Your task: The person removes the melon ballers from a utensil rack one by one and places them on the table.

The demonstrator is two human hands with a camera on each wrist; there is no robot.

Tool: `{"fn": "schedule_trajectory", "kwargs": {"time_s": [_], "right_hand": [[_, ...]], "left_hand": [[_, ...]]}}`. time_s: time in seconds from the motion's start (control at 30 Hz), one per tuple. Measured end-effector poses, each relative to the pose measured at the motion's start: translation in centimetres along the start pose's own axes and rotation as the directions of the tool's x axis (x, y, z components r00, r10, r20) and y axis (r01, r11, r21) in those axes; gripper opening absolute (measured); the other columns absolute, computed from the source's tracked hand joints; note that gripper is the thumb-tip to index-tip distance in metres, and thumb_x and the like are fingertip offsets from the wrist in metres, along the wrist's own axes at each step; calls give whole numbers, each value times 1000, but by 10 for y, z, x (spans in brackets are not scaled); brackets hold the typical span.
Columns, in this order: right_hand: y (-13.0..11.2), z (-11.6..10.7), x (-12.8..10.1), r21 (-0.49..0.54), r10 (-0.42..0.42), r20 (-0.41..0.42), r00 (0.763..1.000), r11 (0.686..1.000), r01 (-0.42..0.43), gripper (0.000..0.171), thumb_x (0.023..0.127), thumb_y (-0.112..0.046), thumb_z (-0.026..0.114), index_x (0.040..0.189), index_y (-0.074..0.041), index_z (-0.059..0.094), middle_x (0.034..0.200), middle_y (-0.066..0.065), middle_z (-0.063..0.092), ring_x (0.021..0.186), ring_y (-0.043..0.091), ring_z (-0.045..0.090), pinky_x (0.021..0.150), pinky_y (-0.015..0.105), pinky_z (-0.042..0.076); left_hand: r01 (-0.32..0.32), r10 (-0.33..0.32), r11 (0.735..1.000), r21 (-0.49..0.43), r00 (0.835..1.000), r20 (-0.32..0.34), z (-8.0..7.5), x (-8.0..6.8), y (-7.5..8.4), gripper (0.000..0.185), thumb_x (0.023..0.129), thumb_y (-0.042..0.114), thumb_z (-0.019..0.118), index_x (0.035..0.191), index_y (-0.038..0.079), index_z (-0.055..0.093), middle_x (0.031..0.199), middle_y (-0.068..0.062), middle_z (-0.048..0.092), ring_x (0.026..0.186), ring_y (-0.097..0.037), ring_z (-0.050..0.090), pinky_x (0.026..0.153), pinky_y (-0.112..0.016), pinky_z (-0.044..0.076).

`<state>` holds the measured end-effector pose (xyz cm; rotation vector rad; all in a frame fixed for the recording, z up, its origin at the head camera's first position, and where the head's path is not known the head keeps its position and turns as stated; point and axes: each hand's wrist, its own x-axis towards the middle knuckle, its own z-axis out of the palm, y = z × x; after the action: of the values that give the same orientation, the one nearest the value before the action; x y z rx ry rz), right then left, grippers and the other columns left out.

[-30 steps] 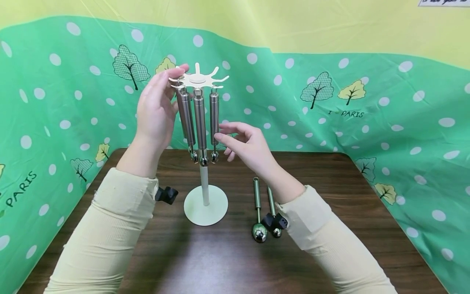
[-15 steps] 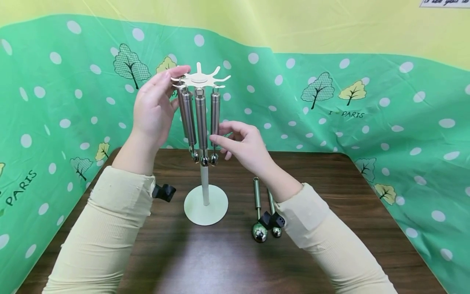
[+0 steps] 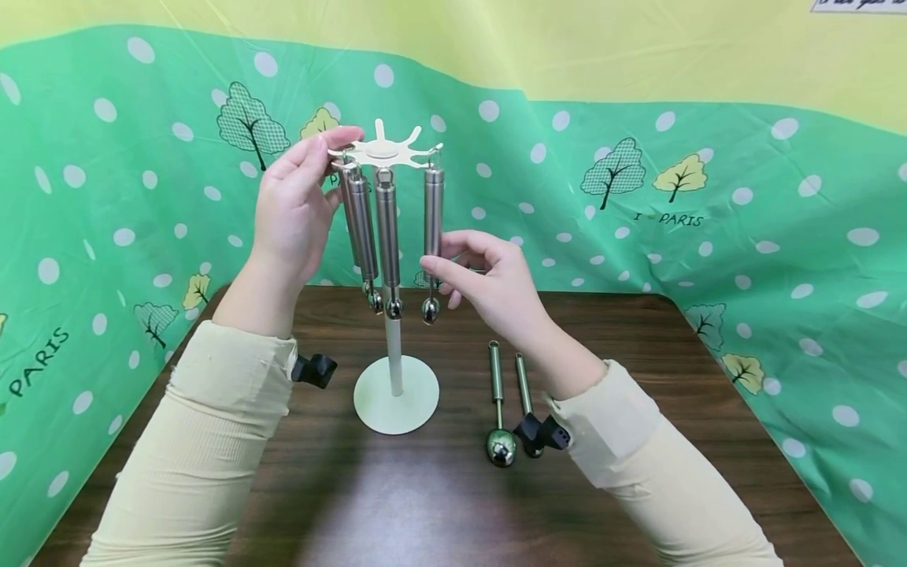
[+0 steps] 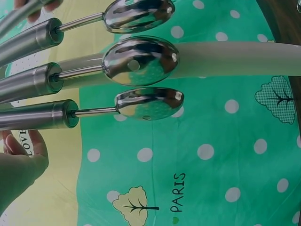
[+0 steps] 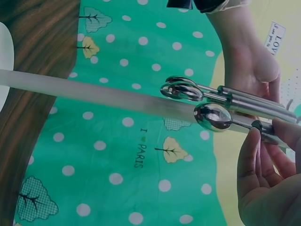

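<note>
A white rack stands mid-table on a round base (image 3: 395, 398). Its spoked top (image 3: 385, 151) carries three hanging steel scoops. My left hand (image 3: 326, 169) reaches up with fairly straight fingers, fingertips resting on the left spoke beside the left scoop (image 3: 361, 228). The middle scoop (image 3: 386, 236) hangs in front of the pole (image 5: 94, 92). My right hand (image 3: 434, 264) pinches the lower handle of the right scoop (image 3: 433, 213), and its bowl (image 5: 212, 117) shows just past my thumb (image 5: 251, 155). All three bowls (image 4: 141, 61) show in the left wrist view.
Two more steel scoops (image 3: 498, 409) lie side by side on the brown table (image 3: 425, 504), right of the rack base and under my right wrist. A green dotted cloth (image 3: 708, 236) walls the table on the back and sides.
The right scoop now hangs further right, apart from the other two, and my right hand has shifted right with it. My left hand has stayed at the rack top.
</note>
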<state>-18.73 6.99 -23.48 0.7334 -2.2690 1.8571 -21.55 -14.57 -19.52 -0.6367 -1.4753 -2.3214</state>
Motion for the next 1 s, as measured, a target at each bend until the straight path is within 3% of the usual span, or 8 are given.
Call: {"fn": "schedule_trajectory", "kwargs": {"time_s": [0.4,0.57,0.73,0.87,1.0], "right_hand": [[0,-22,-15,28,5,-40,999,1000,-4,21,90,-7,70,108,3,68,77,1,66,59,16,61,56,32,56],[4,-31,-20,29,14,-48,999,999,-13,18,90,-7,70,106,1,68,76,1,66,59,19,61,56,32,56],[7,-41,-25,49,48,-60,997,998,-45,19,90,-8,70,107,1,68,76,0,67,59,17,61,56,31,56],[9,-48,-29,53,76,-76,994,996,-73,18,90,-9,71,106,0,68,75,-1,67,58,15,61,56,29,55],[11,-56,-33,35,83,-84,993,996,-81,15,90,-10,71,103,-3,69,73,-1,67,57,15,61,55,29,55]], "left_hand": [[-80,83,994,76,996,-45,0,-4,-4,29,105,18,46,100,17,75,83,3,61,95,-15,54,85,-31,42],[-103,110,988,112,992,-59,2,-6,-4,31,105,17,46,95,22,75,95,4,65,95,-14,55,85,-32,42],[-120,129,984,135,990,-63,2,-8,-4,33,105,16,46,90,22,75,111,7,69,112,-16,53,87,-32,43],[-138,151,975,175,986,-64,3,-9,-4,32,105,15,47,92,22,75,110,9,70,123,-18,50,89,-31,43],[-156,178,960,232,981,-77,4,-10,-4,29,104,16,48,97,17,76,109,9,70,125,-18,51,87,-30,45]]}}
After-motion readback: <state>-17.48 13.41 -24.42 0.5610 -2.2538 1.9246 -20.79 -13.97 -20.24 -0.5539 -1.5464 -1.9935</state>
